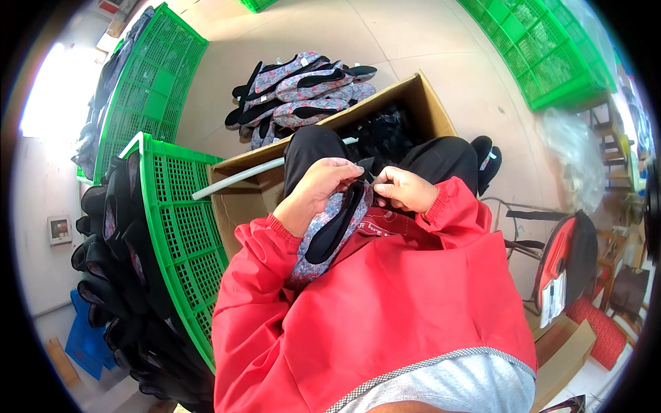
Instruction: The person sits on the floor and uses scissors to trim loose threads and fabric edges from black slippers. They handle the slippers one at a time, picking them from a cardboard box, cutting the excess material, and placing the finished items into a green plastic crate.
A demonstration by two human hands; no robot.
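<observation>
A floral cloth shoe [315, 237] with a black opening lies slanted across my lap, against the red smock. At its far end my left hand [322, 184] is closed, thumb and fingers pinched by the shoe's edge and a small black piece [368, 167]. Close by on the right, my right hand [405, 190] is also closed, its fingertips pinching at the same black piece beside the shoe. The fingers partly cover the shoe's end, so the black piece's exact kind is hidden.
Ahead of my knees stands a cardboard box [432, 103] holding dark items, with a white rod [237, 180] across it. Beyond lies a pile of floral shoes [303, 89]. Green crates [180, 227] with black shoes stand left; another green crate [533, 51] is far right, a chair [564, 258] nearer.
</observation>
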